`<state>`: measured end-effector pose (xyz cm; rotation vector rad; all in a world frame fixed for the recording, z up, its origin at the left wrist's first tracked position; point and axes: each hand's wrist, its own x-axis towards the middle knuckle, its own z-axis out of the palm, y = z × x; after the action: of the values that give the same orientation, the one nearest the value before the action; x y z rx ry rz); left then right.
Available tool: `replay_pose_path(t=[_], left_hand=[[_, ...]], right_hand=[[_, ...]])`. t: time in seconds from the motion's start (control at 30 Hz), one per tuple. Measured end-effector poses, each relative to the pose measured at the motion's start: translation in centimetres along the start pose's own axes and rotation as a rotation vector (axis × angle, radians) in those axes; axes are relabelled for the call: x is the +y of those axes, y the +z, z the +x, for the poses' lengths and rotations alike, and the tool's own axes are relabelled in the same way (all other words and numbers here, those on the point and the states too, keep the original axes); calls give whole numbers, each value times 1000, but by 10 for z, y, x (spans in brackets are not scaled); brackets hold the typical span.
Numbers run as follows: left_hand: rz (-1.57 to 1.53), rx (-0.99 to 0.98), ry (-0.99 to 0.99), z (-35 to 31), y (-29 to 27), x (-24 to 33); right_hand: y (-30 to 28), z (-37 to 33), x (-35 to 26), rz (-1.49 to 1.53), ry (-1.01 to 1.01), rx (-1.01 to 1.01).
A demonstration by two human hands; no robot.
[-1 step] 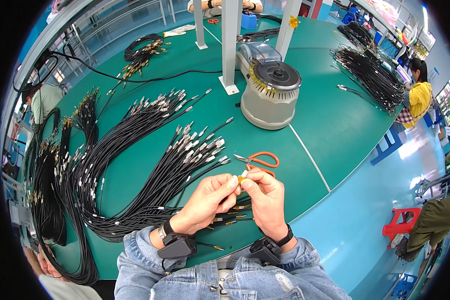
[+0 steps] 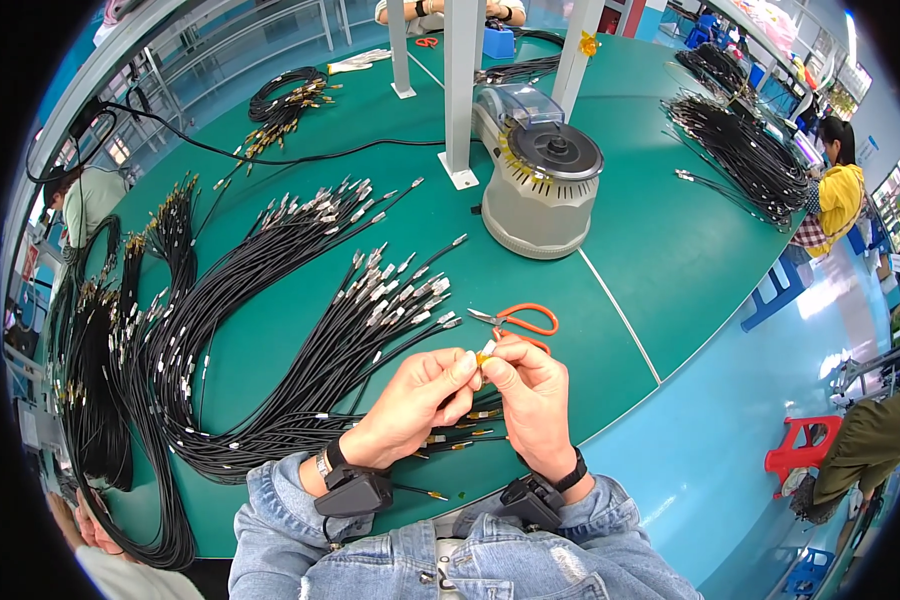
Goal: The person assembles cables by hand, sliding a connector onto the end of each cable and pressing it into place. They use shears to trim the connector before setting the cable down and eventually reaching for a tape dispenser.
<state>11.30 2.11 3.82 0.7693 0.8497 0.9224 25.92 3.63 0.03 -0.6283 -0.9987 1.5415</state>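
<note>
Green bench (image 2: 670, 250) all around me, curved edge, blue floor off to my right. Both hands are up close in front of my chest, fingertips meeting over one small piece — a cable end (image 2: 482, 358) with a bit of yellow-orange on it. My left hand (image 2: 415, 400) has its grip pressed together on that end, thumb against forefinger, and my right hand (image 2: 532, 395) pinches the same spot from the other side, so the two grips are touching. The cable's black length drops down behind my hands; I can't tell exactly where it runs.

Just beyond my right knuckles lie orange-handled scissors (image 2: 520, 320), flat on the bench, blades pointing left. Under my wrists a few gold-tipped cables (image 2: 465, 432) lie loose. Left of the hands, big fanned bundles of black cables (image 2: 300, 330) with silver connectors spread across the bench — more piles hang off the far left edge. Further out sits a grey round tape dispenser (image 2: 545, 190) beside a white post (image 2: 460, 90). Another person in yellow (image 2: 838, 200) sits at the far right.
</note>
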Motion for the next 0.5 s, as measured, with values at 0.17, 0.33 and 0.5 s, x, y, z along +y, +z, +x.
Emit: replay_pose_path(t=[0.17,0.33,0.5], left_hand=[[-18,-77,-60,0,-5,-1],[-49,-150,-101,0,-10,-6],[-83,-121,-98,2,-10,-8]], right_hand=[[0,3,-2,163,134,-19],[-7,6,0,194,156,-116],[-13,8,6,111,137,-110]])
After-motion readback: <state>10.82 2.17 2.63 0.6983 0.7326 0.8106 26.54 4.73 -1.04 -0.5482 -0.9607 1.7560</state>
